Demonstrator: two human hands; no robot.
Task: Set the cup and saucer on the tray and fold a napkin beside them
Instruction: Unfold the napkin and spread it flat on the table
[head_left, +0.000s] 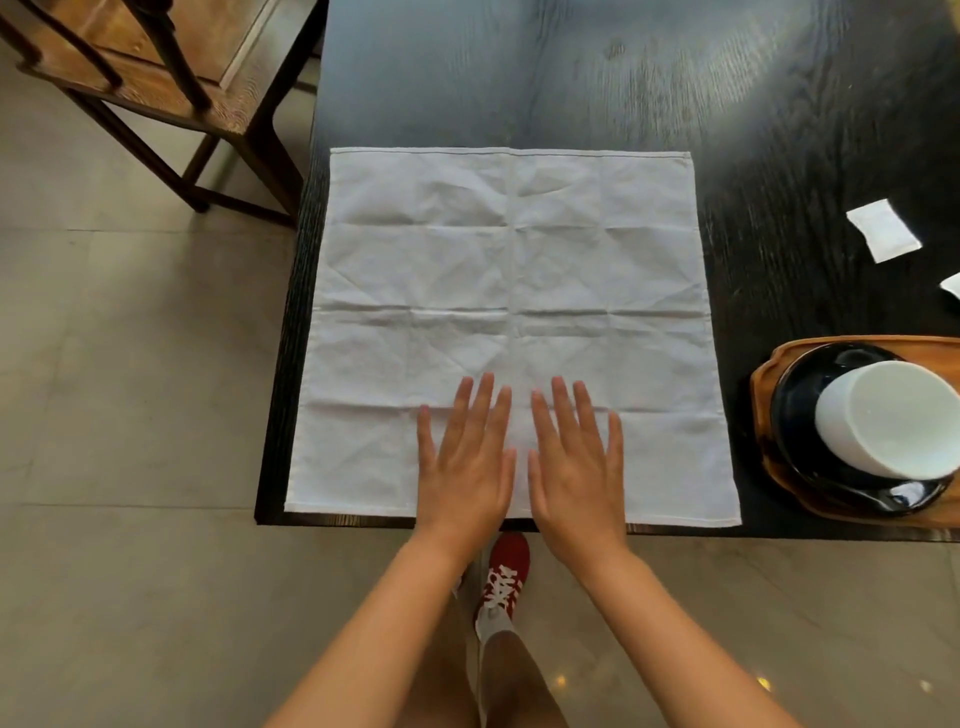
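Your left hand (464, 457) and right hand (576, 462) lie flat, fingers spread wide, side by side on the near edge of the unfolded white napkin (509, 291). The napkin covers the dark table (779, 130). At right, the white cup (888, 418) sits on the black saucer (800, 405) on the wooden tray (761, 384).

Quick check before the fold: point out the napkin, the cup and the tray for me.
napkin (511, 270), head view, the creased middle of the spread cloth.
cup (891, 415), head view, its white top face.
tray (759, 384), head view, the wooden rim at its left edge.
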